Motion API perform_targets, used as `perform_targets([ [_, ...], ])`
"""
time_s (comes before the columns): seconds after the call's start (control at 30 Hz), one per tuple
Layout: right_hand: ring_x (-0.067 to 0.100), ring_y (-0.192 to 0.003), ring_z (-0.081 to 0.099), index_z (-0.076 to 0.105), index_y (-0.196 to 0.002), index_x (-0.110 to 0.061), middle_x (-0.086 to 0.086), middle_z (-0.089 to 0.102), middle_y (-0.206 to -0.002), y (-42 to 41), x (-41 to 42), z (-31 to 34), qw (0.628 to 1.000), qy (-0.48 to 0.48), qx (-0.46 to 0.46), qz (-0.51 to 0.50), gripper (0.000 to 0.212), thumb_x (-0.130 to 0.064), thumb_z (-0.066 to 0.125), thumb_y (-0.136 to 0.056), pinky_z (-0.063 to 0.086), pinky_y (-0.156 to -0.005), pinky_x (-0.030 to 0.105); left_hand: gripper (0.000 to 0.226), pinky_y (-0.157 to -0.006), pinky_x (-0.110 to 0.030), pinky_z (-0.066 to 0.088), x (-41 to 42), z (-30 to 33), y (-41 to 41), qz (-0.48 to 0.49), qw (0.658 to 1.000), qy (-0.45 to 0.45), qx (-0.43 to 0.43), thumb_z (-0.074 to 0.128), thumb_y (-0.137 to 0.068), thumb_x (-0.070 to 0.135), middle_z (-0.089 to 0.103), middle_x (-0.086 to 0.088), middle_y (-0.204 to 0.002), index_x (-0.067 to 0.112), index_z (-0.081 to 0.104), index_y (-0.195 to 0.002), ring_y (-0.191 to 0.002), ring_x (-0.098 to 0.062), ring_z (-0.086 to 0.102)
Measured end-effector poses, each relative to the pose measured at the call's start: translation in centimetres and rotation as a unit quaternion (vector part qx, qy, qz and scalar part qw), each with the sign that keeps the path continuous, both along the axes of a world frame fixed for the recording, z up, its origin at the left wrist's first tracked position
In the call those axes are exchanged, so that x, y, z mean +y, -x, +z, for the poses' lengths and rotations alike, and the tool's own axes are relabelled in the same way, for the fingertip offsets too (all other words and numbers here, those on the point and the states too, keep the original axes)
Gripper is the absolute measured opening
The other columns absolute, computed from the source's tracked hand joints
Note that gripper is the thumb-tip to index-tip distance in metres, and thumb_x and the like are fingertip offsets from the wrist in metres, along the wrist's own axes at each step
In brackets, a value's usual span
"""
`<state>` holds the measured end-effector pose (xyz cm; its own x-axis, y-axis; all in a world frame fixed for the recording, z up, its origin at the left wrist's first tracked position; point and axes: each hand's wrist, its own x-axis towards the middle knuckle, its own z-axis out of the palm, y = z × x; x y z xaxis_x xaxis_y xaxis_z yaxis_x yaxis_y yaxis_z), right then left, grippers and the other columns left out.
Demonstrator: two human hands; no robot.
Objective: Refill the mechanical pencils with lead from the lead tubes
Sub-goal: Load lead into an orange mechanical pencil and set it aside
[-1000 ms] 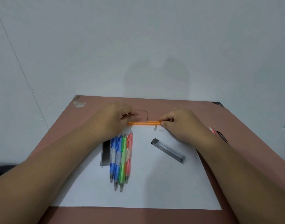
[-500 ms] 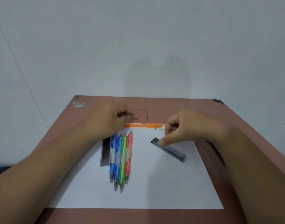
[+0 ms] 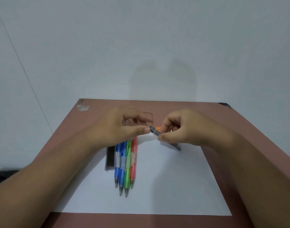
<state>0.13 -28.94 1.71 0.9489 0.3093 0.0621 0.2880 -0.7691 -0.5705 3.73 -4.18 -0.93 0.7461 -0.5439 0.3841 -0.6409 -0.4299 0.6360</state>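
My right hand (image 3: 187, 127) holds a clear grey lead tube (image 3: 156, 132) tilted above the white paper (image 3: 157, 186), its dark cap end pointing left. My left hand (image 3: 122, 127) reaches toward that cap, thumb tip touching it, fingers spread above. Behind the tube a short stretch of the orange pencil (image 3: 157, 128) shows on the table, mostly hidden by my hands. Several mechanical pencils lie side by side on the paper: two blue (image 3: 119, 163), a green one (image 3: 128, 167) and a red one (image 3: 134, 160), tips toward me.
A second dark lead tube (image 3: 110, 159) lies left of the blue pencils. The brown table (image 3: 99, 112) ends at a pale wall behind and drops off on both sides.
My right hand let go of the orange pencil, picked the lead tube up off the paper and lifted it toward my left hand. My left hand released the orange pencil and came to the tube's cap.
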Motion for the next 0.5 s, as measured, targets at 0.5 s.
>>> perform_targets([
  [0.5, 0.003, -0.059, 0.064, 0.076, -0.086, -0.035, -0.011, 0.073, -0.071, 0.4, 0.7, 0.2, 0.987, -0.158, -0.02, 0.033, 0.018, -0.033, 0.084, -0.071, 0.049, -0.057, 0.015, 0.011, -0.065, -0.01, 0.05, -0.4, 1.1, 1.4, 0.025, 0.979, 0.136, 0.15, 0.071, -0.088, 0.027, 0.078, 0.015, -0.085, 0.027, 0.08, -0.093, -0.08, 0.0, 0.071],
])
